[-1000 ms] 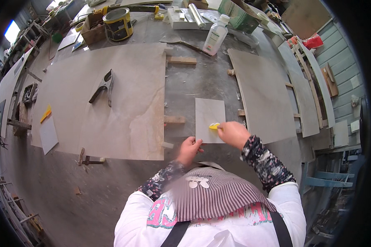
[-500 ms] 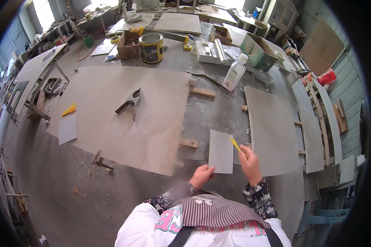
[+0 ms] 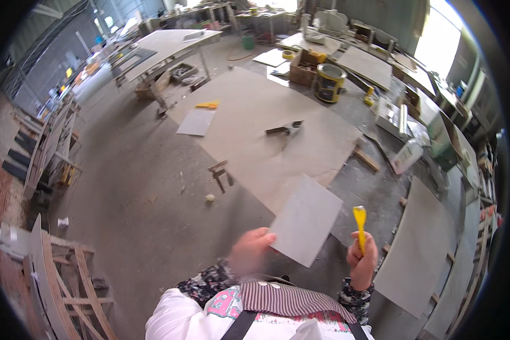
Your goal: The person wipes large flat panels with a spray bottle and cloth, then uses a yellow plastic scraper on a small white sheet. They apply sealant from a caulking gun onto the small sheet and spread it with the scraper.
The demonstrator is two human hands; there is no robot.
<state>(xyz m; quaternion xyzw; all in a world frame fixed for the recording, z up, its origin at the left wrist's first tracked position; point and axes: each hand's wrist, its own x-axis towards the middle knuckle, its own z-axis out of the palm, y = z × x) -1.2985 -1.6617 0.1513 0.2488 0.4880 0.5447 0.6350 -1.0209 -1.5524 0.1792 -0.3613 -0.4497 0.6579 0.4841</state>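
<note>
A pale rectangular board (image 3: pixel 307 221) lies right of the left hand (image 3: pixel 252 248), which clasps its left edge. Right of the board, the right hand (image 3: pixel 361 262) is closed around a yellow spatula (image 3: pixel 360 220). Far on the counter (image 3: pixel 375 184), a tin (image 3: pixel 329 85) stands beside a brown box (image 3: pixel 300 75), contents unclear; farther right, a bottle (image 3: pixel 408 155) stands near a green box (image 3: pixel 441 148).

Classed as a workshop, judging by a spring clamp (image 3: pixel 292 128) lying on a large panel (image 3: pixel 255 105), a yellow-and-black can (image 3: pixel 326 88), a long worktable (image 3: pixel 170 42), timber frames (image 3: pixel 87 283) and a littered grey floor (image 3: pixel 124 215).
</note>
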